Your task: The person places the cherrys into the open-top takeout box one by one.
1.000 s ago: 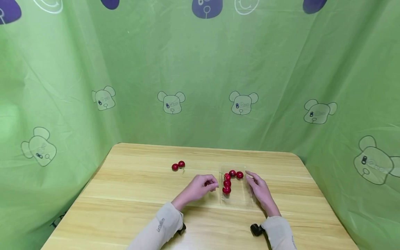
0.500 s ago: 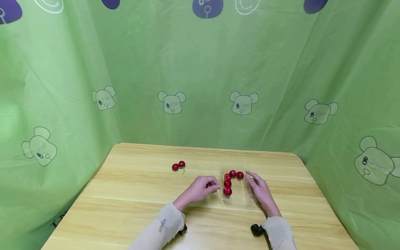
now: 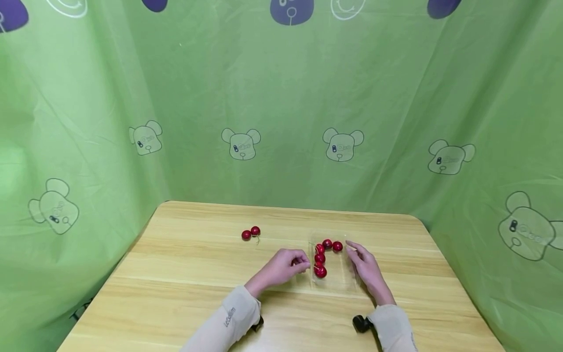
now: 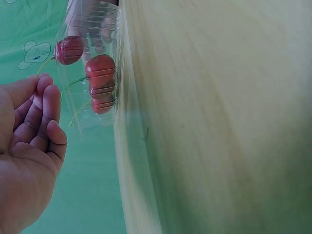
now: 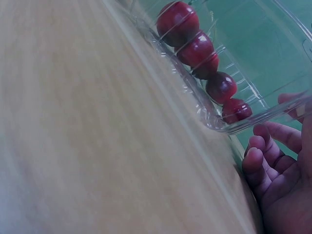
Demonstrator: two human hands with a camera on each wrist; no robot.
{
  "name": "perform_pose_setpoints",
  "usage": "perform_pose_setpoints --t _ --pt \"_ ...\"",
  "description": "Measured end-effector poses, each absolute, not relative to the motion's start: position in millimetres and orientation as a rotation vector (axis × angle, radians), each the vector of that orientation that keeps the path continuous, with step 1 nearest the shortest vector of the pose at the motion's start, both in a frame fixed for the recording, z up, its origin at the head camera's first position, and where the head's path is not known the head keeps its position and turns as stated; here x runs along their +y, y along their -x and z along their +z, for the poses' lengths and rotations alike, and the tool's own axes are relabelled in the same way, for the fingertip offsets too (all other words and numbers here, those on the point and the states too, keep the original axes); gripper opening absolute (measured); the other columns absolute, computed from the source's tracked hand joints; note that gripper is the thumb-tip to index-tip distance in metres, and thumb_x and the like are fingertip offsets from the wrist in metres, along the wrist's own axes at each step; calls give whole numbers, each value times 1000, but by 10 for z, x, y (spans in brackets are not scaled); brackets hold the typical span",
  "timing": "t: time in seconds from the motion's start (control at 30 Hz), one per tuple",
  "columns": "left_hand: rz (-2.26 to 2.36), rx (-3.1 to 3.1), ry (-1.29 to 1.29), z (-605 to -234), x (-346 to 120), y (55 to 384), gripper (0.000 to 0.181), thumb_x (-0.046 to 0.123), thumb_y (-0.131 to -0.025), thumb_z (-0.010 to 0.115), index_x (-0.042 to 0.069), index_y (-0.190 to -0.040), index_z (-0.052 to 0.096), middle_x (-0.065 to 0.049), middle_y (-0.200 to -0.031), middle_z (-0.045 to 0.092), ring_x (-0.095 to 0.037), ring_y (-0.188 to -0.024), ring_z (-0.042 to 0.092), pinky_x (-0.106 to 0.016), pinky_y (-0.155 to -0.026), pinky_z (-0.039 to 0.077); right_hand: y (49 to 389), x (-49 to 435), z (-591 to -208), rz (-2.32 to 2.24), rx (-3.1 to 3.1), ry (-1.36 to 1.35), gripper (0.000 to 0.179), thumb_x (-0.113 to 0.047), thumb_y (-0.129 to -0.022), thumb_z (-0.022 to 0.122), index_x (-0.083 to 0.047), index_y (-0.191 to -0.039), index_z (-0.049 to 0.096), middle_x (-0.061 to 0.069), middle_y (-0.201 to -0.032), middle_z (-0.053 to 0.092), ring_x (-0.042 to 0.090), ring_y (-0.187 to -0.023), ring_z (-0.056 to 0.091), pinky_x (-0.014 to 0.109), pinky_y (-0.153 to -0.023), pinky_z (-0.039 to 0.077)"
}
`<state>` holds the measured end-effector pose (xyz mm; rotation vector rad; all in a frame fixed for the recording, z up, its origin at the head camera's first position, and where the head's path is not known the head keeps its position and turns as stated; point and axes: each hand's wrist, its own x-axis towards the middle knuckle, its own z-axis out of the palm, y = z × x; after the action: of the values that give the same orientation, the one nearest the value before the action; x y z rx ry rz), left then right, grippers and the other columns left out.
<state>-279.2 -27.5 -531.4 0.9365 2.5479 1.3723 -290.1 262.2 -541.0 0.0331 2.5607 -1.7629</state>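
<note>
In the head view, my left hand (image 3: 286, 266) is left of a clear plastic container (image 3: 338, 283). Its thumb and a finger pinch the thin green stem of a red cherry (image 4: 69, 50), which lies at the container's near left. Several more cherries (image 5: 195, 48) sit inside, in a line up the left side and across the far end. My right hand (image 3: 367, 271) rests against the container's right side with fingers extended along the wall. Seen from the right wrist, its lower fingers (image 5: 253, 158) bend loosely outside the rim, holding nothing.
Two cherries, one of them (image 3: 246, 235) in front of the other (image 3: 255, 231), lie on the wooden table (image 3: 176, 274) left of the container, with a stem showing. A green patterned curtain (image 3: 281, 181) hangs around the back and sides.
My left hand has shifted slightly right, and the nearest cherry in the container has moved a little toward the near side. The right hand has stayed in place.
</note>
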Motion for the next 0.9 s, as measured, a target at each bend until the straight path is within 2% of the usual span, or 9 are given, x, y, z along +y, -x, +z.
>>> perform_pose_setpoints --t 0.23,0.43,0.9 --pt "1336 2557 -953 -5314 -265 2789 13 23 -103 65 13 -100 74 -3 -88 74 -1 -73 62 -17 -69 54 3032 2688 -5734 -1755 2621 -19 53 -39 -109 52 -10 -153 49 11 -91 57 16 -71 54 29 -69 49" --pt "1331 2571 -967 -5330 -254 2790 14 23 -103 65 12 -100 74 -2 -88 74 1 -72 60 -17 -69 54 3037 2658 -5766 -1761 2650 -14 52 -43 -108 52 -13 -151 52 11 -90 56 15 -71 53 28 -69 49" --pt "1274 2635 -980 -5342 -163 2791 17 28 -103 66 14 -95 72 10 -80 66 2 -68 56 -15 -67 53 3049 2719 -5682 -1767 2551 -35 52 -33 -110 52 -5 -154 46 14 -91 58 22 -74 55 31 -69 49"
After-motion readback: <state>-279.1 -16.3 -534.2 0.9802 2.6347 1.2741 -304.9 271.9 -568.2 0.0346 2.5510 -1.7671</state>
